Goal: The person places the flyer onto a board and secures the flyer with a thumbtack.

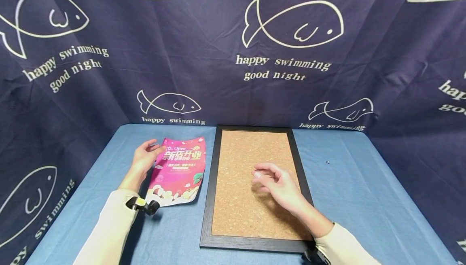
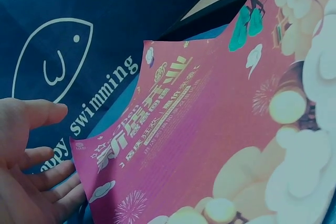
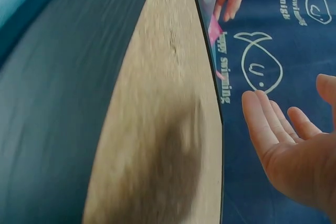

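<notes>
Your left hand is at the upper-left corner of the pink shop-opening poster, its thumb and fingers apart; you cannot tell for sure whether the fingertips touch the paper. The poster lies just to the right of that hand, its edges curling up. Your right hand hovers over the framed corkboard, fingers parted and holding nothing.

If you mean to take the poster, it would be best to slip your left fingers under the raised corner and bring the thumb down lightly on top. The sheet looks thin and springy, so a hard pinch could crease it, and lifting by one corner may let the far side roll. Your right hand could steady the opposite edge, to the left of where it hovers.

Beneath both hands, a plain blue cloth covers the worktop, with slight wrinkles. Well to the right of your right hand sits a tiny shiny bit, too small to identify. Beyond your hands and on both sides hangs a navy fish-print curtain.
</notes>
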{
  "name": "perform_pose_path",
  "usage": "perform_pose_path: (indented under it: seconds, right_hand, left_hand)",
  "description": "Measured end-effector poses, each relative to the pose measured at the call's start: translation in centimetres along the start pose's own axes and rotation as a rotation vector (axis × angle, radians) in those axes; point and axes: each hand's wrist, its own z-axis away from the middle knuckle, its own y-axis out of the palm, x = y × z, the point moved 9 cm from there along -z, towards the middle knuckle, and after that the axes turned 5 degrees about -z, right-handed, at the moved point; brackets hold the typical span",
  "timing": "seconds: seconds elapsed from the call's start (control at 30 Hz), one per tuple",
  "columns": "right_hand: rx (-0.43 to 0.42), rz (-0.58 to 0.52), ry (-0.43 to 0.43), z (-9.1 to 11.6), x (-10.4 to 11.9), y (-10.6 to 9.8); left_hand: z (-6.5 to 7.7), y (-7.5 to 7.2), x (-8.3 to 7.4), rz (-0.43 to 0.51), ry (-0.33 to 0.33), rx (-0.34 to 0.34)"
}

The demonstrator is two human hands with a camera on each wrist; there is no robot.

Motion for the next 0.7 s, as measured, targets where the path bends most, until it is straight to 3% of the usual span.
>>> perform_pose_path:
  seconds: [0.7]
  right_hand:
    - [0.190, -0.095, 0.066, -0.8, -1.8, 6.7]
  left_hand:
    - [-1.5, -0.5, 0.7, -0.054, -0.022, -0.040]
